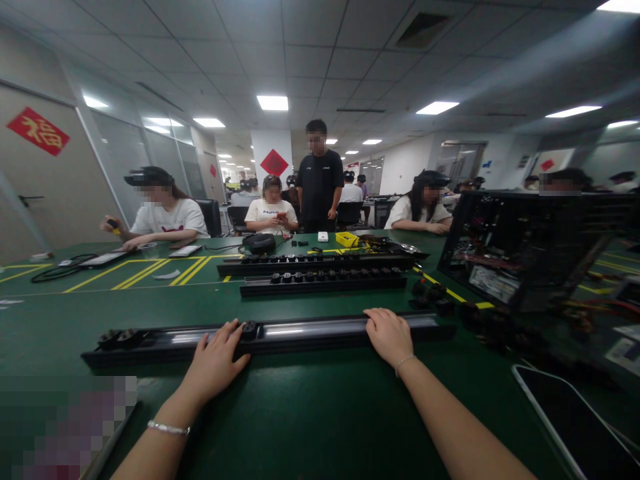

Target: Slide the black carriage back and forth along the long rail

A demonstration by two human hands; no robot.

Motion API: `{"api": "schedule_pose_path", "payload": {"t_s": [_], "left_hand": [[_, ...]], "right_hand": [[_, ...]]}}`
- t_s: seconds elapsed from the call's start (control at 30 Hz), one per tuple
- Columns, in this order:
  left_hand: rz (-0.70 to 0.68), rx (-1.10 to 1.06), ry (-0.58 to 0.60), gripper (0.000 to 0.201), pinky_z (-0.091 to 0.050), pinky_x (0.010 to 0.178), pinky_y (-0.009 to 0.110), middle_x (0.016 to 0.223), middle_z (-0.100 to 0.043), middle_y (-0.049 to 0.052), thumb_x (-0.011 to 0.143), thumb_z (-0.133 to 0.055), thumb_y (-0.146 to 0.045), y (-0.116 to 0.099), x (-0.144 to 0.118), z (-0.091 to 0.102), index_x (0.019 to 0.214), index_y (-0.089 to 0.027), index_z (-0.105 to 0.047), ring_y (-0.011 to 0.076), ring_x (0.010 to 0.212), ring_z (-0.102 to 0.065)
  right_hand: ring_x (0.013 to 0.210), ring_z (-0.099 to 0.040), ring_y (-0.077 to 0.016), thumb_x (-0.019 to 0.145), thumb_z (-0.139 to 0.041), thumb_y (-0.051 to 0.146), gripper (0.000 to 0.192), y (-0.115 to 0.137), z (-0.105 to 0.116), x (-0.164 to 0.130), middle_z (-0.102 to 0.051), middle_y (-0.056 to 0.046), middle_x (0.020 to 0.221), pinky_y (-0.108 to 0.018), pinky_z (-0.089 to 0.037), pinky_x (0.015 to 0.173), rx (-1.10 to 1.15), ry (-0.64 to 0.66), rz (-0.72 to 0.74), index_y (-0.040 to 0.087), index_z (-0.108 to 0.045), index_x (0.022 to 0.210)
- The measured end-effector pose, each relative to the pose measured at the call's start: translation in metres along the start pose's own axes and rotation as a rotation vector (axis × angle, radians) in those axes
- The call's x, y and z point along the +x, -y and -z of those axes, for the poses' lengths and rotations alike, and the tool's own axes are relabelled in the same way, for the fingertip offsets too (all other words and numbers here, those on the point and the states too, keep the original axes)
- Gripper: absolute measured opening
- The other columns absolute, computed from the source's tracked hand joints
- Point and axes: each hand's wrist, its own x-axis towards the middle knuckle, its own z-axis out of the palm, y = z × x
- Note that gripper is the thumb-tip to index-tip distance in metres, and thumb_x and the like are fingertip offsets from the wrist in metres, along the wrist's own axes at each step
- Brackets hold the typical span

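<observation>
A: How many black rails do you count on the green table (310,413)?

B: Three. The near rail (310,331) runs across the lower middle of the frame, and two far rails (320,272) lie side by side above it, at centre.

A: And the hands?

B: Both rest on the near rail. The left hand (215,363) lies flat, fingers spread, fingertips at a round black socket (249,328) set in the rail. The right hand (389,335) lies palm down over the rail's top right of centre, fingers curled over the far edge; whether it grips, I cannot tell.

A: Sockets on that rail?

B: Three that I can make out: the one by the left hand and two at the left end (117,338). The far rails each carry a long row, too small to count.

A: Any containers?

B: One yellow box (347,239), above centre; its contents are not visible. At the right stands an open black case (530,247) with wiring inside.

A: People?

B: Four clearly: three seated, one standing (320,177), along the table's far side.
</observation>
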Motion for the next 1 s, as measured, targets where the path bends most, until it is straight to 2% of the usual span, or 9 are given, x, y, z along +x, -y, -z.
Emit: {"api": "schedule_pose_path", "payload": {"t_s": [0.33, 0.6, 1.0], "left_hand": [[0.012, 0.011, 0.006, 0.062, -0.018, 0.106, 0.05, 0.145, -0.033, 0.009, 0.076, -0.04, -0.043, -0.001, 0.0, -0.001, 0.134, -0.02, -0.038, 0.0264, 0.131, -0.03], [-0.014, 0.03, -0.027, 0.066, -0.015, 0.108, 0.047, 0.145, -0.031, 0.012, 0.075, -0.04, -0.043, -0.009, -0.001, -0.006, 0.133, -0.011, -0.038, 0.0268, 0.132, -0.029], [-0.039, 0.033, -0.037, 0.062, -0.02, 0.107, 0.045, 0.142, -0.037, 0.01, 0.076, -0.041, -0.041, -0.011, -0.001, -0.001, 0.133, -0.014, -0.039, 0.0248, 0.13, -0.033]], "right_hand": [[0.114, -0.046, -0.0172, 0.084, -0.033, 0.026, 0.038, 0.001, 0.001, -0.001, -0.061, 0.0, 0.118, -0.036, -0.03, 0.093, 0.045, 0.002, -0.008, 0.026, -0.062, 0.108], [0.114, -0.046, -0.0172, 0.084, -0.033, 0.026, 0.039, 0.001, 0.0, -0.001, -0.06, 0.0, 0.119, -0.035, -0.03, 0.092, 0.039, 0.007, -0.006, 0.027, -0.062, 0.109], [0.114, -0.046, -0.017, 0.084, -0.033, 0.026, 0.038, 0.001, 0.0, -0.001, -0.06, 0.001, 0.118, -0.036, -0.03, 0.092, 0.029, -0.004, -0.01, 0.026, -0.062, 0.109]]}}
